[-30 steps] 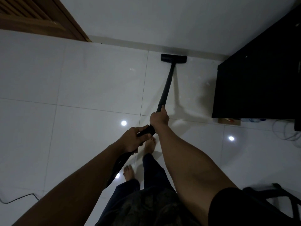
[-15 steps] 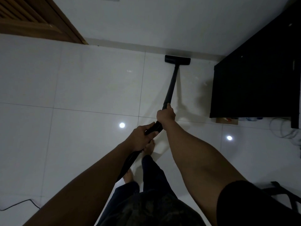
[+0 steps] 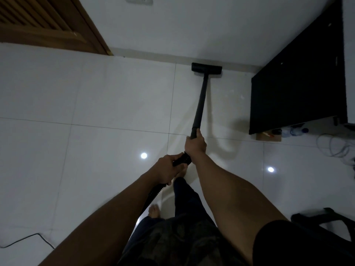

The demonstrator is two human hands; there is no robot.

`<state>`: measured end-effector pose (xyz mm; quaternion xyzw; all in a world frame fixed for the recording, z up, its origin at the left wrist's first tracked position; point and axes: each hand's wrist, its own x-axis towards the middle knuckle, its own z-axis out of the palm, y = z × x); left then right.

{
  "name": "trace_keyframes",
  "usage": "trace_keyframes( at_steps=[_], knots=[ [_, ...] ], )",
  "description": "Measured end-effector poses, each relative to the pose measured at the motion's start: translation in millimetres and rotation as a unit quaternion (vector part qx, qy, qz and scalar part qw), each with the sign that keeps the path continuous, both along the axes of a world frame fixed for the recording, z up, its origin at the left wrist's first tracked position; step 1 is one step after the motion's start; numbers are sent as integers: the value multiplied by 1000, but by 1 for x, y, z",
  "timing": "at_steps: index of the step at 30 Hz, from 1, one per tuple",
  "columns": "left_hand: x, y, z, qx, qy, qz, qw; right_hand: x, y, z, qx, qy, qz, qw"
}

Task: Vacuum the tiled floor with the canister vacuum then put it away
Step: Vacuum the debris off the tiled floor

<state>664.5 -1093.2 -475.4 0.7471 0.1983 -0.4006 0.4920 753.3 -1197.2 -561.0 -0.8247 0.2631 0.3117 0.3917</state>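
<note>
Two hands grasp the black wand (image 3: 199,104), fingers (image 3: 200,136) curled: left hand (image 3: 167,170) behind, right hand (image 3: 196,144) ahead.

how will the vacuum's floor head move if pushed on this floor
The floor head probably glides easily: the tiled floor looks glossy and reflective. The wand looks straight and rigid, so pushes should carry directly. The head seems close to the baseboard, so forward travel looks limited.

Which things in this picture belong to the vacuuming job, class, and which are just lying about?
Part of the job: vacuum wand, floor head, hose, left hand, right hand, tiled floor.

Lying about: black cabinet, plastic bottles, white cables, wooden door.
</note>
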Motion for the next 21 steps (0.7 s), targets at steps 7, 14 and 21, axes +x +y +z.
trace_keyframes(
  at_steps=[7, 14, 21],
  knots=[
    [-128, 1, 27, 11, -40, -42, 998, -130, -4, 22, 36, -33, -48, 998],
    [-259, -10, 41, 27, -66, -80, 994, -264, -17, 42, 30, -36, -51, 998],
    [-368, -53, 44, 12, -79, -93, 992, -376, -68, 57, 21, -40, -40, 998]
  ],
)
